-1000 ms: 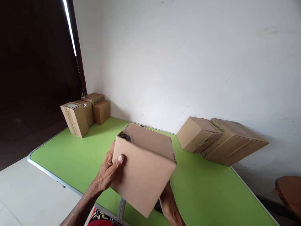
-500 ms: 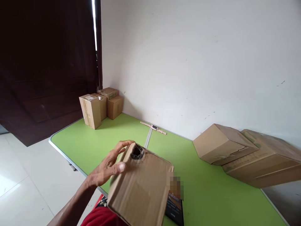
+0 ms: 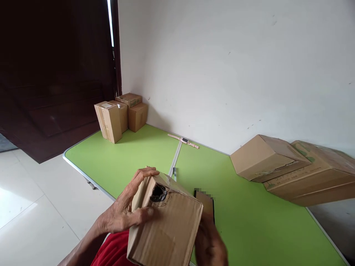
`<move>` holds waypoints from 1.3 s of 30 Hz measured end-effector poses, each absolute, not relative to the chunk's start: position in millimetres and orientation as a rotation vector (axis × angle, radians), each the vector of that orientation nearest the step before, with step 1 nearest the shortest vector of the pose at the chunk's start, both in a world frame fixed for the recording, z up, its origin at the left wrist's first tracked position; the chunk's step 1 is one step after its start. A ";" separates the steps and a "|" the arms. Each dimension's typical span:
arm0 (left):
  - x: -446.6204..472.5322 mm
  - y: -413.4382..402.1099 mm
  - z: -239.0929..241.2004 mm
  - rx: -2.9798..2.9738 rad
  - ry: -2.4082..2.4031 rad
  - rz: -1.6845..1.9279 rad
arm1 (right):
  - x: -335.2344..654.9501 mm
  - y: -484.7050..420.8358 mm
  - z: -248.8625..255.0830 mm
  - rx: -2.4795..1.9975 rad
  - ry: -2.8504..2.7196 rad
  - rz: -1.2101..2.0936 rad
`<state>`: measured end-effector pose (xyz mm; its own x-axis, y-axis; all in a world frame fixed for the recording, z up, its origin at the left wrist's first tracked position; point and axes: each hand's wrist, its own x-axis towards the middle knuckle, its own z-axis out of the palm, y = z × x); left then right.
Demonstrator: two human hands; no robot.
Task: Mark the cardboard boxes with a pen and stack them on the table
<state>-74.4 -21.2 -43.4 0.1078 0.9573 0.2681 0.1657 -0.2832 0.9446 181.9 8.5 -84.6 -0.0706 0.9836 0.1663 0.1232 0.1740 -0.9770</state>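
A brown cardboard box [image 3: 169, 229] is held tilted above the near edge of the green table [image 3: 249, 229]. It has a ragged, dark-edged hole [image 3: 159, 193] in its upper left corner. My left hand [image 3: 130, 207] grips that corner, fingers over the top edge and thumb on the face just below the hole. By the box's right side is my right hand [image 3: 212, 242], smeared by motion. Its fingers are partly hidden behind the box, so I cannot tell whether they grip it. Behind the box lies a flat, dark-edged item [image 3: 206, 205], partly blurred out.
Several cardboard boxes [image 3: 112, 122] stand at the far left corner. Two larger boxes [image 3: 271, 159] lean at the right by the wall. A pink-strapped watch [image 3: 184, 140] lies at the back edge, and a small slim object [image 3: 174, 173] lies on the table's centre strip.
My right hand has come into view at the box's right side. The box has tilted slightly, showing more of its top, with my left hand still on it. The camera view has shifted a little.
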 end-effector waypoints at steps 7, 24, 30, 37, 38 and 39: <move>-55.7 -35.1 -43.4 1.657 1.183 1.278 | 159.7 20.7 -19.2 -0.958 -1.853 0.504; -44.6 -38.3 -46.9 1.772 1.432 1.442 | 125.9 7.4 -15.9 -0.995 -1.933 0.441; -61.5 -19.0 -62.3 1.768 1.434 1.322 | 158.4 35.8 -18.1 -0.787 -1.885 0.887; -71.6 -8.2 -55.4 1.763 1.418 1.356 | 164.7 112.9 -89.3 -1.557 -1.820 0.844; -71.9 -11.6 -56.8 1.766 1.409 1.378 | 159.5 118.9 -100.6 -1.597 -1.868 0.811; -72.0 -16.2 -58.6 1.765 1.410 1.398 | 153.7 123.0 -110.7 -1.617 -1.882 0.787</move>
